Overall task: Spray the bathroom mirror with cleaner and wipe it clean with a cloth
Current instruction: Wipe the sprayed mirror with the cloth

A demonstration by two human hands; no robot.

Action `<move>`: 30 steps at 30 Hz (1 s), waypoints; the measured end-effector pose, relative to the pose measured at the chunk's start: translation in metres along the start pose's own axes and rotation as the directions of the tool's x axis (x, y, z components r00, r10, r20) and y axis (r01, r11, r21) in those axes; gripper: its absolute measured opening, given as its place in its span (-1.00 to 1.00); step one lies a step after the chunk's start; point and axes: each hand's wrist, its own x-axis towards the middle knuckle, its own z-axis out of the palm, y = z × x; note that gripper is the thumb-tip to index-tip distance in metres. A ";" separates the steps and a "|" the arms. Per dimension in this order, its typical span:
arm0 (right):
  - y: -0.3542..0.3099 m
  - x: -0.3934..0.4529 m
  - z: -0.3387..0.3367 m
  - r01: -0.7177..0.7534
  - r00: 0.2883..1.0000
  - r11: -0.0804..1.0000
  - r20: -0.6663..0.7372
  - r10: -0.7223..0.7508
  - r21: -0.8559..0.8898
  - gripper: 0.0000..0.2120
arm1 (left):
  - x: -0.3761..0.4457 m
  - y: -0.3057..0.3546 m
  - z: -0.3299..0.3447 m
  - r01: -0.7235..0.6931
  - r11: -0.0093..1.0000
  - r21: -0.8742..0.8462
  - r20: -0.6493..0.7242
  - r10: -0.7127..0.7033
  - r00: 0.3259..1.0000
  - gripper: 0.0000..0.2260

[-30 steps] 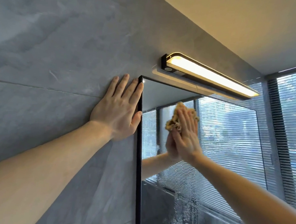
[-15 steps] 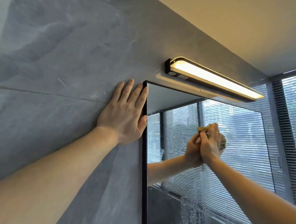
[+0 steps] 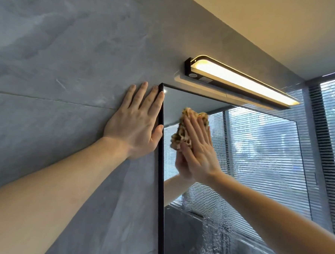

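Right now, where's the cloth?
Head view: the cloth is pressed flat against the mirror under the right hand, near the mirror's top-left corner, just right of the left hand on the wall, below the light bar.

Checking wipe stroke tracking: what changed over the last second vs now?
The right hand with the cloth swept rightward across the mirror, then back left to near the top left corner. Same flat-palm press on the cloth, nothing let go. The left hand stayed flat on the wall beside the frame.
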 end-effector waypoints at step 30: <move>-0.022 -0.042 -0.007 0.062 0.975 0.996 0.219 -0.048 -0.058 -0.32 | 0.000 -0.001 0.002 0.008 1.000 0.018 -0.044 -0.008 0.999 -0.25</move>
